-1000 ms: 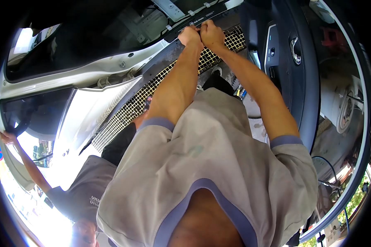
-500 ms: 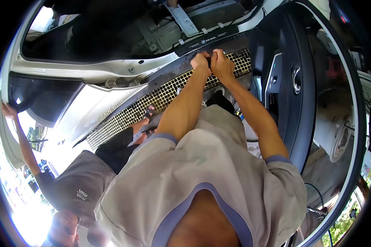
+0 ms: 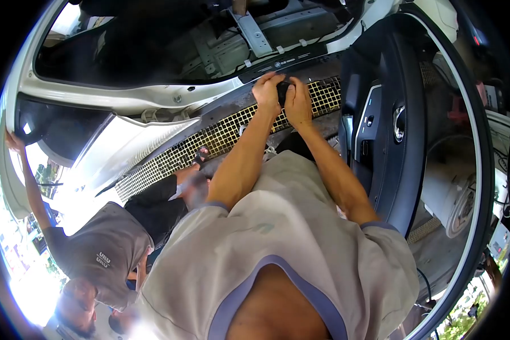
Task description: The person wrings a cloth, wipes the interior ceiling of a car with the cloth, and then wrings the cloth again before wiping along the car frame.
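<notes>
Both hands are close together in front of me, with a small dark object [image 3: 283,92] between them. My left hand [image 3: 268,90] has its fingers closed on the object's left side. On its right side, my right hand [image 3: 298,102] is closed with its fingers bent round it. What the object is, I cannot make out. Just beyond the hands runs the dark door sill [image 3: 255,72] of a white car, and a yellowish floor grating [image 3: 226,127] lies below them.
An open car door with a dark inner panel [image 3: 405,153] stands on the right. To the left, a person in a grey shirt [image 3: 105,249] has one raised hand at a white panel. Metal brackets [image 3: 252,34] show inside the car.
Both hands have come back from the sill towards me, and the dark object now shows between them. The view has shifted, and the person on the left appears slightly lower.
</notes>
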A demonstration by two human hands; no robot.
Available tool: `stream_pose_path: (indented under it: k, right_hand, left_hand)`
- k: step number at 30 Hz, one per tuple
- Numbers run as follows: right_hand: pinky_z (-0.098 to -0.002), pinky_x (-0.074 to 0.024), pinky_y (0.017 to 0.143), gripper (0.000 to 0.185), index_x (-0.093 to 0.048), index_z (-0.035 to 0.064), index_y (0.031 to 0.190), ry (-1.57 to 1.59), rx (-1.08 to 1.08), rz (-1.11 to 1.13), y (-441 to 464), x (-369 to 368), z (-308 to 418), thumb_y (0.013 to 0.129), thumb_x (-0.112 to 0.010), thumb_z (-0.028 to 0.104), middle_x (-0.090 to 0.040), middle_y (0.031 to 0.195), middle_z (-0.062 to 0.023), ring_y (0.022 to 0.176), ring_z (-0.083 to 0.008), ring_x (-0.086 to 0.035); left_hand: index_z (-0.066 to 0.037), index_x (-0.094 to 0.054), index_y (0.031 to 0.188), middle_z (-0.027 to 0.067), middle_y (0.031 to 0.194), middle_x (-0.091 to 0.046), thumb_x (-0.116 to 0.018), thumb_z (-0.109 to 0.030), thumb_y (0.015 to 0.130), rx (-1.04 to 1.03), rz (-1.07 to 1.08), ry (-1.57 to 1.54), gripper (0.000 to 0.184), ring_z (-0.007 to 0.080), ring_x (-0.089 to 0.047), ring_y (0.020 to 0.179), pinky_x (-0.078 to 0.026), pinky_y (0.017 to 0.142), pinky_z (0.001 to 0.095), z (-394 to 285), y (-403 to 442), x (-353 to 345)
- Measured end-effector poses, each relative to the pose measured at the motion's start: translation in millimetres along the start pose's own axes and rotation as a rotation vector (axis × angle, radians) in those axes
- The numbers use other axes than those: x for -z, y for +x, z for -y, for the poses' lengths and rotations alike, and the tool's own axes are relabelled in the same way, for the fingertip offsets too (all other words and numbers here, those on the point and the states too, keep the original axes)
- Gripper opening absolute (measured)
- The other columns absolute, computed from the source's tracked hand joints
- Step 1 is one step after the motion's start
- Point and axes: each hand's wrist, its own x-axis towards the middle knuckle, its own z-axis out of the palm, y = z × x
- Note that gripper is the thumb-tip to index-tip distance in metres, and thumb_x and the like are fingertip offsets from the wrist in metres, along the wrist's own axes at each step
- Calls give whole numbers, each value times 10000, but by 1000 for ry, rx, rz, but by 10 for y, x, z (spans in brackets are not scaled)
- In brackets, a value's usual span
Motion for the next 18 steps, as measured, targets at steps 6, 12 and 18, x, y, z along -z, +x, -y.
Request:
stream_pose_path:
  k: [6,12,18]
  right_hand:
    - [-399,-582,799,392,-633,46,1245,1103,-552,412,166,541,-178,949,-627,301,-659,1157,-92,1008,-269,-676]
    - [-428,-491,1031,637,-533,56,1417,1534,-595,988,407,495,-267,999,-539,537,-604,1356,-186,1205,-263,-616]
    - [-355,-431,1096,688,-525,22,1445,1467,-925,1669,705,828,695,1019,-503,561,-587,1425,-144,1257,-229,-589]
  left_hand:
    - [58,-583,1274,83,796,-704,-715,39,749,-230,207,269,542,155,-646,705,-514,678,277,-323,-411,-107]
    - [-13,-687,1121,118,913,-742,-736,-56,731,-773,1017,894,395,252,-722,822,-555,831,364,-647,-993,-384]
    - [-25,-646,965,136,850,-684,-699,-85,636,-1024,1714,1314,338,352,-694,787,-562,739,442,-919,-1024,-438]
